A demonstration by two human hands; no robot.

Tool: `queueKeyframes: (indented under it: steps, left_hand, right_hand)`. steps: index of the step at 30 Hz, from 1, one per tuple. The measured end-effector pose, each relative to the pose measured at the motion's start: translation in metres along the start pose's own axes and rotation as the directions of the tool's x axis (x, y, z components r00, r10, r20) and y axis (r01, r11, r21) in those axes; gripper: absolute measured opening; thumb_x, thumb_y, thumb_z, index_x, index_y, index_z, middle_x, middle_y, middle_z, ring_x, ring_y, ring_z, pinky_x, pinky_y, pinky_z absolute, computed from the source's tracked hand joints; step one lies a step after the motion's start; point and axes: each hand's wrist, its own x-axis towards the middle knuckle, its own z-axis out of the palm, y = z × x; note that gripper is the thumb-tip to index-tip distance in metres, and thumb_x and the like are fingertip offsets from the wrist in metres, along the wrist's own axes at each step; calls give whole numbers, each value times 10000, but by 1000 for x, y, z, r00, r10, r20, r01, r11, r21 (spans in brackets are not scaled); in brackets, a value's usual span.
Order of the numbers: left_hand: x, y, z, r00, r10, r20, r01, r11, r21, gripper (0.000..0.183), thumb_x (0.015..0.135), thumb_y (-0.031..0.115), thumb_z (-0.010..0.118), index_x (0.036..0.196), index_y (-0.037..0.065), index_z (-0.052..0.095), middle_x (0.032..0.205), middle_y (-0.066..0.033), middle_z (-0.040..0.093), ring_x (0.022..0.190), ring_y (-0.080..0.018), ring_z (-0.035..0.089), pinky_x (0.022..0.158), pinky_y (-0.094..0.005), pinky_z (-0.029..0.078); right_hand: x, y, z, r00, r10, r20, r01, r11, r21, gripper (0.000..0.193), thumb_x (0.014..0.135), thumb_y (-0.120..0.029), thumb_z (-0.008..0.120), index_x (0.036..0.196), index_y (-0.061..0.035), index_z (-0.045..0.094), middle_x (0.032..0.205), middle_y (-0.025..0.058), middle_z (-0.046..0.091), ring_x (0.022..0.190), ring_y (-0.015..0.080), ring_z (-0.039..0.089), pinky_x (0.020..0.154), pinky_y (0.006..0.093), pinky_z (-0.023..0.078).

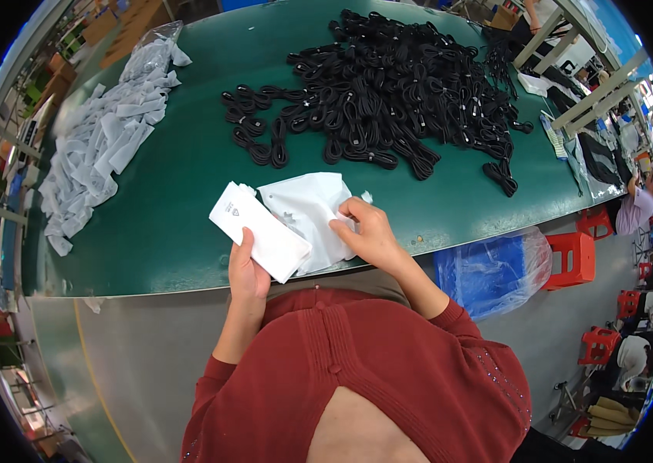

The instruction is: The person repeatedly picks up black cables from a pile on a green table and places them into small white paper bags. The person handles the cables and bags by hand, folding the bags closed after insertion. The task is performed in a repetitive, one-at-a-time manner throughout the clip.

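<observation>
My left hand (248, 274) is closed on a stack of flat white plastic bags (261, 230), its thumb on top and its fingers underneath. Small dark print shows at the upper end of the stack. Right beside it, a wider white plastic bag (309, 202) lies at the near edge of the green table (187, 181). My right hand (373, 235) pinches the right side of that bag between thumb and fingers. Beyond both hands spreads a large heap of coiled black cables (388, 92), each bundled into a loop.
Translucent whitish pouches (106, 139) form a long pile on the table's left side. To the right below the table edge sit a blue bin (481, 270) with clear plastic over it and a red stool (572, 258). Another person (639, 202) is at the far right.
</observation>
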Motion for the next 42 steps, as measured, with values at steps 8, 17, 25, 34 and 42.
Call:
queueKeyframes:
  steps: [8,17,25,34,42]
  left_hand:
    - [4,-7,-26,999,0,-36,3,997,82,511,1033,264,503,1417,-48,376,1345,-191,539,1235,-322,547,1062,-480,433]
    - [8,-3,-17,1000,-9,0,9,998,65,552,1015,316,549,1426,-7,374,1283,-193,567,1164,-324,574,1009,-473,472]
    - [10,-3,-12,999,-12,-30,14,998,69,534,1013,309,555,1409,-8,389,1285,-188,571,1155,-310,580,1004,-465,480]
    - [7,-7,-10,996,-12,-90,17,999,47,478,1031,222,485,1425,-28,382,1336,-190,555,1190,-315,569,1025,-472,475]
    - [20,-23,49,997,46,58,-47,999,14,506,1042,261,477,1449,-5,338,1371,-210,519,1261,-351,524,1092,-486,412]
  right_hand:
    - [18,44,45,954,-169,248,137,980,141,567,878,-334,713,1267,44,549,1259,179,613,1118,290,586,939,363,457]
    - [-4,81,-180,720,61,-691,19,994,108,302,931,-229,667,1153,-26,650,953,56,704,843,118,645,729,293,532]
    - [-31,238,-391,301,5,-953,-575,798,-178,584,817,-484,698,918,91,666,888,307,673,882,460,660,787,490,509]
    - [-4,178,-378,336,49,-941,-898,318,-304,639,845,-448,733,1177,81,603,1210,271,608,1182,344,582,950,456,494]
    - [26,52,-122,999,-48,18,39,941,335,448,970,-286,618,1292,23,577,1153,137,672,1086,212,644,915,337,516]
